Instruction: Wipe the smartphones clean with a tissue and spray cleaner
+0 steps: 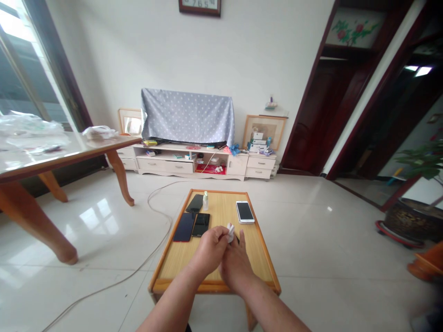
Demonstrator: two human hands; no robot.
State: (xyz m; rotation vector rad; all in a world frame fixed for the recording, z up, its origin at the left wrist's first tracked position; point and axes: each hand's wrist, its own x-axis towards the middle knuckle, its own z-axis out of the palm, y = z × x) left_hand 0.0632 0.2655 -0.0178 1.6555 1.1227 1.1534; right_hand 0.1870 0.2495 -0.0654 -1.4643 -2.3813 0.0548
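Observation:
My left hand [212, 250] is closed in a pinch on a small crumpled white wipe [230, 233]. Close against it, my right hand [236, 263] has one finger raised and the others bent around something dark that is mostly hidden. Both hands are over the near half of a small wooden table [169, 263]. A white phone [245, 212] lies beyond my right hand. To the left are a dark blue phone [184, 227], a black phone [201, 225] and another dark phone [195, 203], with a small clear bottle [205, 201] standing upright beside them.
A larger table [100, 146] with plastic bags stands at left. Along the wall runs a white TV cabinet [162, 165], a spotted cloth [187, 115] draped above it. A cable [138, 265] trails over the tiled floor. A potted plant [415, 216] is at right.

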